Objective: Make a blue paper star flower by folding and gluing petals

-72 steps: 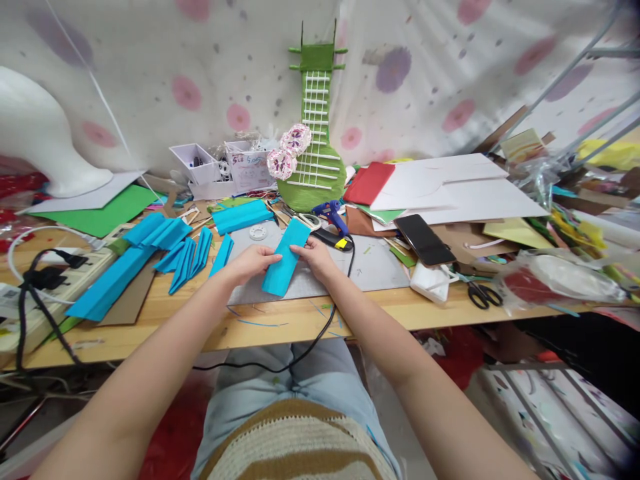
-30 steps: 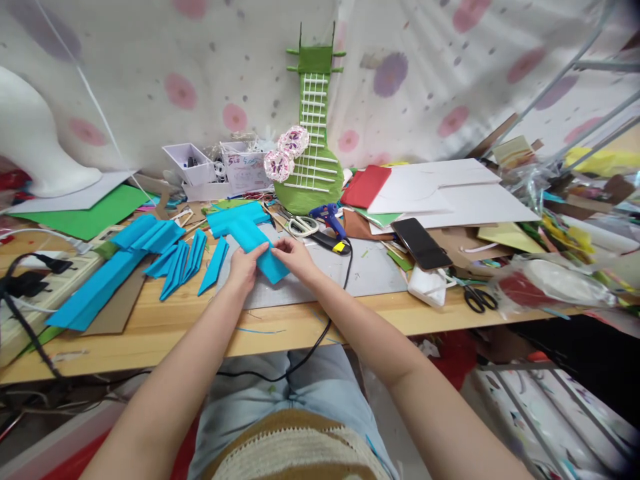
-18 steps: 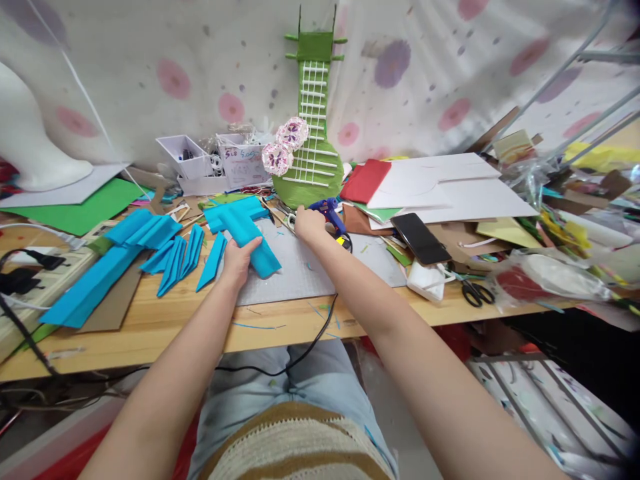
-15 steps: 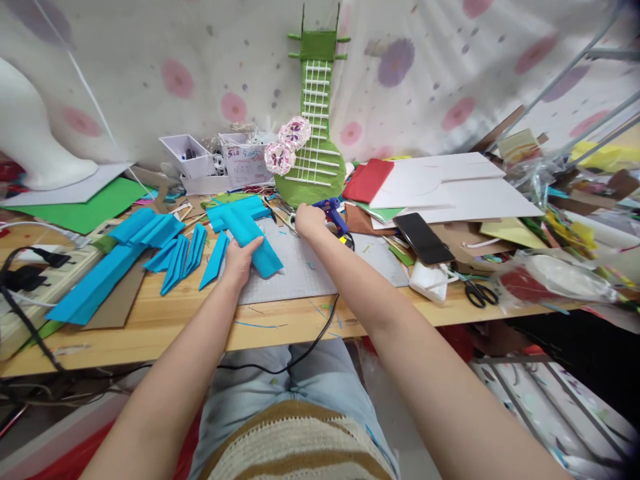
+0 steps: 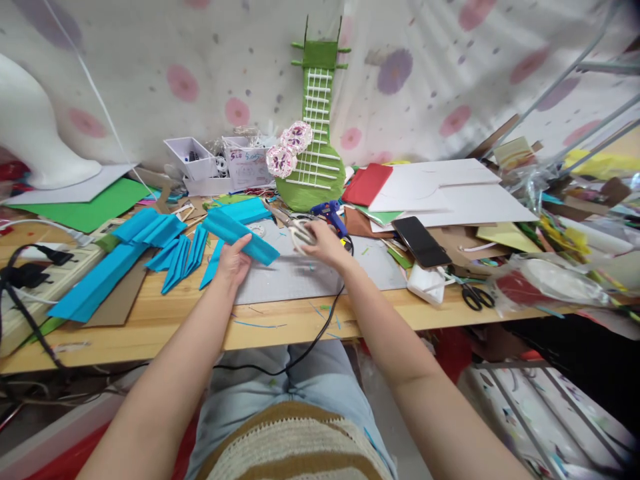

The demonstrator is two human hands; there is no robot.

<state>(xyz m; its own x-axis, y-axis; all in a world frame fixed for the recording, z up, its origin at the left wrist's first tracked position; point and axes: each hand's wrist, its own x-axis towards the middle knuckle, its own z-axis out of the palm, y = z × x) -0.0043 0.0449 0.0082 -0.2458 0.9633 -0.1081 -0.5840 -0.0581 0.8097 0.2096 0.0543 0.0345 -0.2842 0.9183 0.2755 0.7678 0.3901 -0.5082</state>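
My left hand (image 5: 233, 260) grips a folded blue paper strip (image 5: 240, 235) and holds it just above the grey cutting mat (image 5: 310, 275). My right hand (image 5: 327, 245) is closed on the white handles of a pair of scissors (image 5: 295, 229), whose blades point left toward the blue strip. The scissors look blurred by motion. More folded blue paper pieces (image 5: 177, 257) lie to the left of my left hand on the wooden table (image 5: 165, 320).
A blue glue gun (image 5: 330, 215) lies behind my right hand, its black cord hanging over the table edge. A green cardboard guitar (image 5: 310, 133) leans on the wall. A black phone (image 5: 420, 241), black scissors (image 5: 475, 297), paper sheets and a power strip (image 5: 35, 287) crowd the table.
My right hand left the blue strip, reached back beside the glue gun, and came forward holding the white-handled scissors. My left hand lifted the strip's end off the mat.
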